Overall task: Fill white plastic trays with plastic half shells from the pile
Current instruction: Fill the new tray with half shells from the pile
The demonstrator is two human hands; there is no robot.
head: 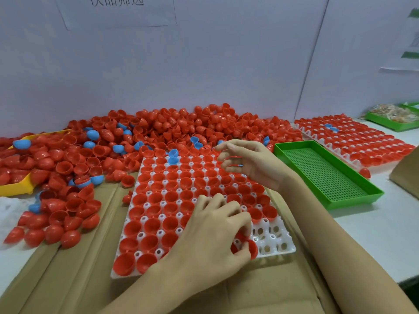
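A white plastic tray (pixel 275 242) lies on brown cardboard in front of me, most cups holding red half shells, open side up. A few cups at its near right corner are bare. My left hand (pixel 213 234) hovers over the near part of the tray, its fingers curled round red half shells (pixel 251 248) beside the bare cups. My right hand (pixel 247 162) is raised above the far right part of the tray, fingers loosely curled, with red showing between the fingertips. The pile of red and blue half shells (pixel 158 130) spreads along the wall behind the tray.
A bare green perforated tray (pixel 326 175) lies right of the white tray. Behind it a second white tray (pixel 353 137) stands full of red shells. A yellow bin (pixel 15 189) sits at far left under shells, and a green tray with packets (pixel 394 118) at far right.
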